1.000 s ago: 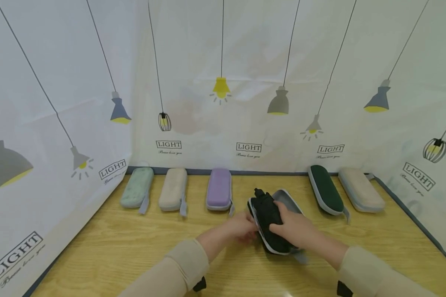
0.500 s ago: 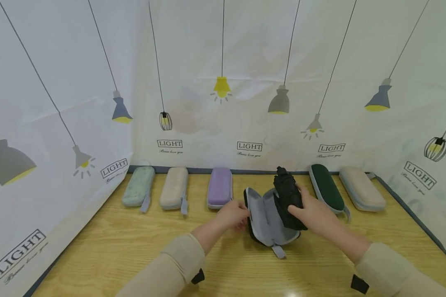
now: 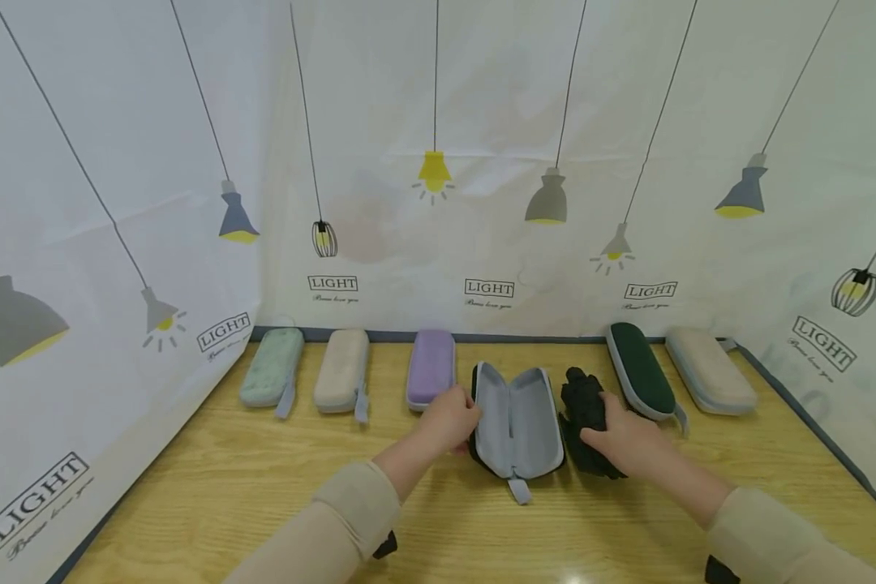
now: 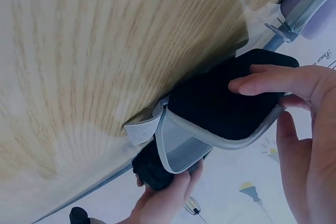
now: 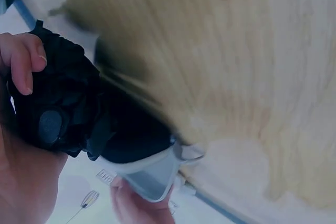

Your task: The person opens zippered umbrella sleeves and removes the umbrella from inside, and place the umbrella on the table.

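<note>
A black hard case [image 3: 520, 426] with grey lining stands unzipped and spread apart at the table's middle; its grey pull tab [image 3: 519, 491] faces me. My left hand [image 3: 450, 417] holds the case's left half by its edge, fingers against the black outer shell [image 4: 226, 98] in the left wrist view. Just right of the case, my right hand [image 3: 631, 438] grips a folded black compact umbrella [image 3: 586, 422]. Its crumpled fabric and round end show in the right wrist view, where fingers [image 5: 26, 59] curl over it. Whether the umbrella touches the table is unclear.
Along the back edge lie a mint case [image 3: 272, 367], a cream case [image 3: 341, 371] and a purple case [image 3: 431, 367] on the left. A dark green case [image 3: 641, 369] and a beige case [image 3: 710, 371] lie at right. Behind them hangs a lamp-printed cloth [image 3: 380, 146].
The right hand has lifted the umbrella out of the case and brought it to the right and down beside it. The left hand has stayed at the case, which now faces me with its lining bare.
</note>
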`<state>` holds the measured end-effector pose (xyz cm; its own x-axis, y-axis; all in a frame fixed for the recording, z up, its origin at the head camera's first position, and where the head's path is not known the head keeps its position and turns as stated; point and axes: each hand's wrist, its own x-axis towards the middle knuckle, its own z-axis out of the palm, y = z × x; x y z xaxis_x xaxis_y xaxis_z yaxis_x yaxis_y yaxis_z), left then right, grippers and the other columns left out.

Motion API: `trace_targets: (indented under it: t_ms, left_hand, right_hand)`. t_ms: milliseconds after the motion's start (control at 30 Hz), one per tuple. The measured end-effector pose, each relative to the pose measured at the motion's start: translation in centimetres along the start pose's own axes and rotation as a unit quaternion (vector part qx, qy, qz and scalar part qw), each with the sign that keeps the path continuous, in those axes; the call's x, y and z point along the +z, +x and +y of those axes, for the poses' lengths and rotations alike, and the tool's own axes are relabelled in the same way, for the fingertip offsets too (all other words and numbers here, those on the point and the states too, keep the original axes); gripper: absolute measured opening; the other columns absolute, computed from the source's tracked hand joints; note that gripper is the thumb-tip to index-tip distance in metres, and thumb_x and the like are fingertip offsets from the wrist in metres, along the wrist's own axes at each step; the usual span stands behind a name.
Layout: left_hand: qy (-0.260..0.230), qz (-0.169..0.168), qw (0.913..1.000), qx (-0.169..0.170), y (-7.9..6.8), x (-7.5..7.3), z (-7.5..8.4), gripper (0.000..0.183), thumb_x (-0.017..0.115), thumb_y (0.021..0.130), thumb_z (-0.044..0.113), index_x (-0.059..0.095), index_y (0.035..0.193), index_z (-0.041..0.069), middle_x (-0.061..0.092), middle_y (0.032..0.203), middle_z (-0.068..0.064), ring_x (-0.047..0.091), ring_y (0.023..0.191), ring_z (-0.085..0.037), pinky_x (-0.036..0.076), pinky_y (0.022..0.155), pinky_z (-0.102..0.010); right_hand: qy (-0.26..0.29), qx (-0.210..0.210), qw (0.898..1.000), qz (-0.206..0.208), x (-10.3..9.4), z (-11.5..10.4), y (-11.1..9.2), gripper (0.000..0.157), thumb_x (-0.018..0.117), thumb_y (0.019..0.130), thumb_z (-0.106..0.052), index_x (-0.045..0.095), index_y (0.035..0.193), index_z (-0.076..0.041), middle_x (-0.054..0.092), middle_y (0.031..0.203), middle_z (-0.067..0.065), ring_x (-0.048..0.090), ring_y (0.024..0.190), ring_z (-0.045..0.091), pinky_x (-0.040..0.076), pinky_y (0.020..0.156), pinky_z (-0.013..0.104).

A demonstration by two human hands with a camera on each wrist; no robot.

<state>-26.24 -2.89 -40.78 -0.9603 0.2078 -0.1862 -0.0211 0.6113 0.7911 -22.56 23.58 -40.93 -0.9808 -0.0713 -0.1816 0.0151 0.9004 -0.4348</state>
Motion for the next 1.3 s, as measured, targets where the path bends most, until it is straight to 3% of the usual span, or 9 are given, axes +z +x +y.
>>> trace_targets:
  t_ms: [233, 367, 467, 600, 767, 833, 1000, 1133, 1300]
  left_hand:
    - [0.003, 0.016, 0.9998, 0.009, 0.1, 0.2, 0.0, 0.012, 0.05, 0.089, 0.016, 0.049, 0.095, 0.005, 0.054, 0.071, -0.01, 0.059, 0.05, -0.028, 0.05, 0.045, -0.036]
    - [-0.049, 0.002, 0.9987, -0.008, 0.0, 0.3, 0.0, 0.037, 0.054, 0.088, 0.017, 0.041, 0.121, 0.006, 0.055, 0.079, -0.014, 0.058, 0.051, -0.029, 0.05, 0.048, -0.04]
    - [-0.113, -0.017, 0.9931, -0.026, -0.1, 0.4, 0.0, 0.062, 0.063, 0.082, 0.015, 0.029, 0.134, 0.011, 0.053, 0.095, -0.018, 0.059, 0.063, -0.029, 0.051, 0.052, -0.043]
    - [-0.176, -0.054, 0.9823, -0.037, -0.6, 0.4, -0.2, 0.082, 0.071, 0.073, 0.005, 0.024, 0.139, 0.013, 0.044, 0.117, -0.021, 0.058, 0.083, -0.03, 0.052, 0.055, -0.042]
    - [-0.209, -0.079, 0.9736, -0.046, -1.0, 0.5, -0.1, 0.086, 0.067, 0.071, -0.009, 0.021, 0.142, 0.008, 0.04, 0.125, -0.026, 0.059, 0.084, -0.031, 0.052, 0.06, -0.041]
    - [-0.235, -0.073, 0.9678, -0.054, -0.9, 0.6, -0.2, 0.081, 0.061, 0.072, -0.013, 0.021, 0.141, 0.001, 0.038, 0.127, -0.029, 0.059, 0.085, -0.032, 0.052, 0.063, -0.041]
    - [-0.277, -0.033, 0.9581, -0.067, 0.0, 1.1, -0.4, 0.069, 0.053, 0.073, -0.015, 0.026, 0.137, -0.007, 0.033, 0.131, -0.031, 0.06, 0.082, -0.032, 0.053, 0.064, -0.038]
    - [-0.252, 0.004, 0.9656, -0.065, 1.1, 1.2, -0.2, 0.064, 0.052, 0.077, -0.013, 0.028, 0.136, -0.006, 0.034, 0.131, -0.03, 0.062, 0.078, -0.031, 0.053, 0.061, -0.033]
    - [-0.223, 0.037, 0.9726, -0.054, 2.6, 0.9, 0.7, 0.064, 0.05, 0.079, -0.01, 0.024, 0.137, -0.008, 0.029, 0.137, -0.026, 0.055, 0.099, -0.035, 0.052, 0.059, -0.028]
  right_hand:
    - [-0.037, -0.022, 0.999, 0.014, 1.6, 0.5, 0.7, 0.091, 0.054, 0.081, -0.055, 0.017, 0.138, 0.006, 0.043, 0.124, 0.033, 0.049, 0.102, 0.044, 0.041, 0.078, 0.052]
    - [-0.082, -0.048, 0.995, 0.023, 0.7, 0.7, 0.2, 0.097, 0.055, 0.072, -0.067, 0.031, 0.135, 0.004, 0.044, 0.119, 0.033, 0.051, 0.097, 0.045, 0.043, 0.073, 0.052]
    - [-0.095, -0.11, 0.989, 0.01, -0.3, 1.2, -0.6, 0.096, 0.059, 0.068, -0.068, 0.036, 0.135, -0.002, 0.038, 0.126, 0.031, 0.049, 0.102, 0.043, 0.044, 0.074, 0.051]
    - [-0.07, -0.188, 0.979, -0.041, -1.1, 1.8, -1.5, 0.084, 0.07, 0.07, -0.048, 0.035, 0.137, -0.011, 0.024, 0.139, 0.025, 0.052, 0.104, 0.033, 0.046, 0.074, 0.04]
    - [-0.062, -0.205, 0.975, -0.059, -1.3, 1.6, -1.8, 0.077, 0.075, 0.069, -0.028, 0.039, 0.136, -0.011, 0.027, 0.139, 0.026, 0.057, 0.073, 0.009, 0.044, 0.057, 0.024]
    - [-0.065, -0.2, 0.976, -0.054, -1.3, 1.4, -1.4, 0.077, 0.077, 0.067, -0.027, 0.041, 0.134, -0.01, 0.029, 0.138, 0.026, 0.057, 0.073, 0.01, 0.044, 0.057, 0.025]
    - [-0.107, -0.191, 0.975, -0.037, -1.1, 0.9, 0.3, 0.077, 0.078, 0.065, -0.028, 0.045, 0.132, -0.008, 0.032, 0.135, 0.028, 0.058, 0.092, 0.029, 0.048, 0.067, 0.034]
    - [-0.121, -0.186, 0.974, -0.036, -1.1, 0.3, 2.1, 0.075, 0.078, 0.066, -0.026, 0.046, 0.131, -0.006, 0.032, 0.134, 0.03, 0.058, 0.093, 0.031, 0.048, 0.069, 0.035]
    - [-0.128, -0.172, 0.976, -0.039, -1.3, -0.2, 4.3, 0.073, 0.077, 0.069, -0.024, 0.044, 0.132, -0.005, 0.03, 0.135, 0.031, 0.054, 0.1, 0.035, 0.048, 0.074, 0.038]
